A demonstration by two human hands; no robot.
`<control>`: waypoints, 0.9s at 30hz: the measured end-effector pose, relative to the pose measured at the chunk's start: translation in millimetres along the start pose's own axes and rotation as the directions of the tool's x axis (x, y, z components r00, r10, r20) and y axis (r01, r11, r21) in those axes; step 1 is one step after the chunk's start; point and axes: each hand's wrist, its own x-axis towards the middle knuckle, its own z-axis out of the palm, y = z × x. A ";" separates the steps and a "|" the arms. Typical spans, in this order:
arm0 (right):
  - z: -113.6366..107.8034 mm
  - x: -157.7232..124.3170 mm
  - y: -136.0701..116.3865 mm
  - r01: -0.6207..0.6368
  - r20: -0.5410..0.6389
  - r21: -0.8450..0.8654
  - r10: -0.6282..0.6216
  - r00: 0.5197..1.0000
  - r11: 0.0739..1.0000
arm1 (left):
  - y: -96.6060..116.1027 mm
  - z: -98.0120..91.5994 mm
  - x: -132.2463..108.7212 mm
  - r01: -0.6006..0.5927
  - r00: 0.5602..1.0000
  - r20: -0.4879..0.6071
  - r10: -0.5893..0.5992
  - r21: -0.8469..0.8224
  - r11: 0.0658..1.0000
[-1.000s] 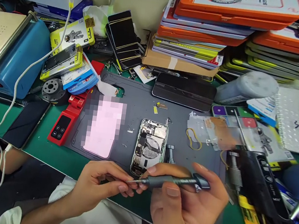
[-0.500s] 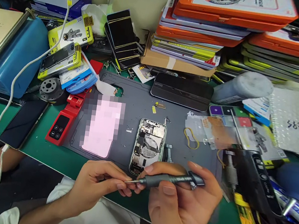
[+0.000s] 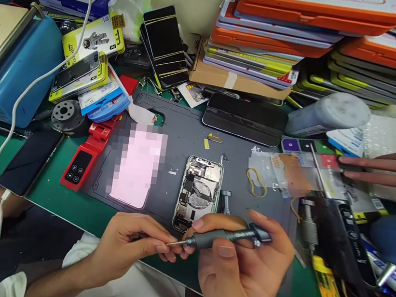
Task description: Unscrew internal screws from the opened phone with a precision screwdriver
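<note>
A dark grey precision screwdriver (image 3: 215,238) lies across my right hand (image 3: 244,266), whose fingers are wrapped round its handle. My left hand (image 3: 134,242) is closed in a pinch at the thin metal tip. Whether a tiny part sits between those fingertips is hidden. Just beyond the hands, an opened smartphone (image 3: 200,190) lies on the grey work mat (image 3: 166,164), its inner boards bare and its lower edge partly behind my right fingers. A second small screwdriver (image 3: 225,202) rests beside it on the right.
To the left lie a pink, partly pixelated phone-shaped panel (image 3: 133,179) and a red device with buttons (image 3: 79,167). A black phone (image 3: 245,120) lies at the back, below stacked orange boxes (image 3: 310,17). Another person's hand (image 3: 388,169) reaches in at the right over packets.
Another person's hand has come in from the right edge, over the packets. My two hands and the screwdriver have barely moved; the view has shifted slightly.
</note>
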 end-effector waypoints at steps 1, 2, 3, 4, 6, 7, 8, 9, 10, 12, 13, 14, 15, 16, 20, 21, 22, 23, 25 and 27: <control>0.2 1.1 -0.5 -0.016 0.000 0.013 0.016 1.000 1.000 | 0.2 -0.3 -0.3 0.006 1.000 -0.001 -0.006 0.013 1.000; 0.3 2.5 -1.3 -0.047 0.008 0.032 0.047 0.999 0.998 | 0.4 -0.9 -0.7 0.009 1.000 0.001 -0.009 0.030 1.000; 0.4 4.1 -2.4 -0.087 0.021 0.058 0.086 0.996 0.995 | 0.6 -1.7 -1.2 0.009 1.000 0.005 -0.009 0.051 0.999; 0.4 5.6 -3.9 -0.134 0.030 0.088 0.132 0.991 0.987 | 0.8 -2.9 -1.7 0.008 1.000 0.012 -0.009 0.082 0.997; -0.2 7.6 -7.0 -0.192 0.006 0.142 0.193 0.981 0.971 | 0.8 -6.2 -3.1 0.006 0.999 0.031 -0.012 0.172 0.985; -1.1 7.8 -8.2 -0.173 -0.042 0.136 0.180 0.983 0.976 | 0.6 -8.1 -3.8 0.007 0.999 0.045 -0.017 0.226 0.974; -2.7 7.4 -8.7 -0.116 -0.117 0.086 0.126 0.985 0.989 | 0.3 -10.0 -4.7 0.005 0.998 0.062 -0.023 0.283 0.959; -5.0 6.9 -8.4 -0.021 -0.198 -0.020 0.016 0.980 1.000 | 0.1 -11.8 -5.5 -0.004 0.996 0.082 -0.024 0.335 0.942; -8.2 6.5 -7.1 0.087 -0.235 -0.174 -0.127 0.964 0.981 | -0.1 -13.2 -6.1 -0.020 0.994 0.107 -0.023 0.383 0.924; -16.2 7.6 -1.9 0.318 -0.131 -0.504 -0.435 0.891 0.803 | 0.0 -14.9 -7.0 -0.059 0.987 0.161 -0.018 0.459 0.887; -20.0 9.7 1.7 0.415 0.015 -0.591 -0.505 0.863 0.691 | 0.2 -15.2 -7.0 -0.075 0.984 0.180 -0.015 0.484 0.872; -23.1 12.6 5.7 0.525 0.144 -0.615 -0.570 0.809 0.588 | 0.4 -15.1 -6.9 -0.085 0.981 0.192 -0.015 0.503 0.860; -25.0 16.2 9.8 0.637 0.253 -0.587 -0.635 0.730 0.500 | 0.7 -14.9 -6.6 -0.088 0.980 0.197 -0.018 0.515 0.853; -25.6 19.8 13.6 0.656 0.252 -0.575 -0.657 0.710 0.488 | 0.8 -14.6 -6.1 -0.088 0.980 0.197 -0.020 0.521 0.849; -19.5 27.6 24.3 0.624 0.229 -0.505 -0.605 0.763 0.596 | 0.2 -14.6 -4.4 -0.088 0.980 0.197 -0.022 0.534 0.841; -17.9 27.3 25.7 0.614 0.239 -0.494 -0.583 0.776 0.615 | -0.2 -14.9 -4.1 -0.091 0.979 0.201 -0.023 0.539 0.837; -17.0 26.4 26.7 0.606 0.245 -0.488 -0.568 0.786 0.628 | -0.5 -15.3 -4.0 -0.093 0.978 0.208 -0.027 0.545 0.833; -16.6 25.3 27.4 0.604 0.254 -0.484 -0.559 0.789 0.633 | -0.7 -15.7 -4.0 -0.095 0.976 0.214 -0.031 0.552 0.829; -17.3 23.3 28.3 0.603 0.268 -0.481 -0.548 0.792 0.636 | -0.6 -16.2 -4.0 -0.098 0.974 0.223 -0.036 0.561 0.822; -18.4 22.5 28.8 0.604 0.278 -0.481 -0.544 0.792 0.635 | -0.1 -16.2 -4.0 -0.102 0.972 0.230 -0.037 0.565 0.819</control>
